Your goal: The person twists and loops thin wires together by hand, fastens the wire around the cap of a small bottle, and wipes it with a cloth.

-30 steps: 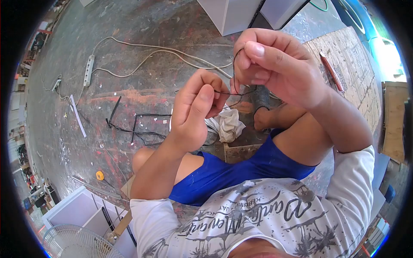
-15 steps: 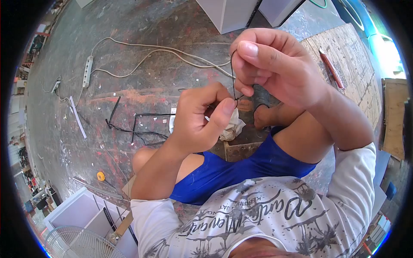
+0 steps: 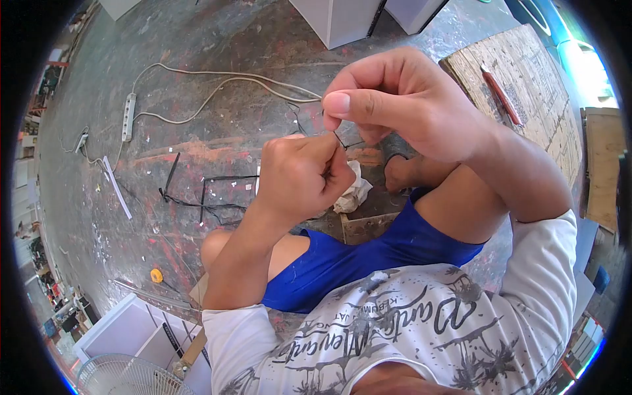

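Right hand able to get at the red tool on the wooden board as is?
Probably yes: the red tool lies uncovered on the wooden board, on that side. But the right hand seems to be pinching a dark strand, so it would likely need to let go first.

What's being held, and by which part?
Thin black cord, pinched by the right hand and gripped by the left hand; whether at ends or mid-length, can't tell.

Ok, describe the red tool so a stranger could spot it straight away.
Look to the right of the picture for the large, worn wooden board. A slim red tool lies slanted on it. Its dark red body stands out against the pale wood around it.
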`<state>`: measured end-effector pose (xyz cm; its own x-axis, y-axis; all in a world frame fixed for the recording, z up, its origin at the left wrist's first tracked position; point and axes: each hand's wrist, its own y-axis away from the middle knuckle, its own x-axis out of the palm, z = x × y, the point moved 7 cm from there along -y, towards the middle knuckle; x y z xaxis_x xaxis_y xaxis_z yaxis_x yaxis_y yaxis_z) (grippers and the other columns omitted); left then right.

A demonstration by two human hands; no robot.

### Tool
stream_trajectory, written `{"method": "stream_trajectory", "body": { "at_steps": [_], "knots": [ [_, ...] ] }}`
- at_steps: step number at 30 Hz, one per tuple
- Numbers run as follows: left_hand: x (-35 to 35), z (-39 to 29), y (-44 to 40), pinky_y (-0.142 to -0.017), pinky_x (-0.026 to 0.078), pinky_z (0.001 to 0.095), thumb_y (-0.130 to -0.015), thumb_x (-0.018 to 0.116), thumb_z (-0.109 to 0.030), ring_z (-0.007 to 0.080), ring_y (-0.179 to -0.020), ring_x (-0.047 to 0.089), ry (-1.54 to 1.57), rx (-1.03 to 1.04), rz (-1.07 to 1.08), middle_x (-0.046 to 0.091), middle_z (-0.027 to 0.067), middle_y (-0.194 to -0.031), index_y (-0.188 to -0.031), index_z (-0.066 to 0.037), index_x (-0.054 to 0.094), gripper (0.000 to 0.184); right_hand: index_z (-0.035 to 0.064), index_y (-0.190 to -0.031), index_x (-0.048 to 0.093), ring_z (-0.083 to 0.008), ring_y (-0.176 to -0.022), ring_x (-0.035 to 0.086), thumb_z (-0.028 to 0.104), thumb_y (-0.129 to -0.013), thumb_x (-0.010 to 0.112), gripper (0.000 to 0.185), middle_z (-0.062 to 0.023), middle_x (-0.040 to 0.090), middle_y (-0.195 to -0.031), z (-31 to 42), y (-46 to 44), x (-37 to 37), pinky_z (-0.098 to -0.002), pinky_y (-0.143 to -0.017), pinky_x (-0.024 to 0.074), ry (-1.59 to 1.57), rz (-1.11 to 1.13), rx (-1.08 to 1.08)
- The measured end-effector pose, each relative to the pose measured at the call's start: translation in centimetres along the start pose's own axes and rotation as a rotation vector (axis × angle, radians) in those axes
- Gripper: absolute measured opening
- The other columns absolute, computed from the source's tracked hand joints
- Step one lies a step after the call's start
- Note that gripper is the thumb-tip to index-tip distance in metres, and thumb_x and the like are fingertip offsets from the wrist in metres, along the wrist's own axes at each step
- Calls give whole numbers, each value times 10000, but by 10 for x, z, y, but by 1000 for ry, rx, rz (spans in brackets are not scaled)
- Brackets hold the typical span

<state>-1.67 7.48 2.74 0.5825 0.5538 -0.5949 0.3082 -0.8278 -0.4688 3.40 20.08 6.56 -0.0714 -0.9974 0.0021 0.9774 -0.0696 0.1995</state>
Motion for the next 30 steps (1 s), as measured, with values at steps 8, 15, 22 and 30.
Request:
{"method": "stream_trajectory", "body": {
  "at_steps": [8,15,22,30],
  "knots": [
    [-8,9,-2,-440,351,378,-829,646,-31,260,-406,425,88,-129,-90,403,99,-503,-635,-49,458,271,74,-742,548,-67,-639,433,196,-1001,646,302,52,435,-668,8,3,-12,-270,-667,420,-212,39,-32],
    [-16,8,1,-441,270,339,-880,622,-51,171,-433,300,244,-196,-135,315,75,-521,-635,-43,424,316,116,-678,459,-86,-653,448,185,-991,638,367,35,418,-658,9,5,-11,-288,-674,427,-236,92,-94],
    [-11,19,6,-450,262,330,-929,594,-105,143,-454,315,397,-235,-71,356,44,-514,-634,-42,427,344,72,-803,524,-148,-761,505,193,-1018,557,249,-30,512,-771,16,5,-13,-341,-787,462,-111,125,-203],
    [-22,39,9,-565,347,311,-1089,405,-222,110,-535,306,982,-292,-344,330,-16,-624,-760,-109,348,353,-69,-1236,675,-205,-1135,677,225,-1022,590,374,-136,719,-1190,-15,-15,-33,-312,-1027,500,-51,-55,-162]
  ]
}}
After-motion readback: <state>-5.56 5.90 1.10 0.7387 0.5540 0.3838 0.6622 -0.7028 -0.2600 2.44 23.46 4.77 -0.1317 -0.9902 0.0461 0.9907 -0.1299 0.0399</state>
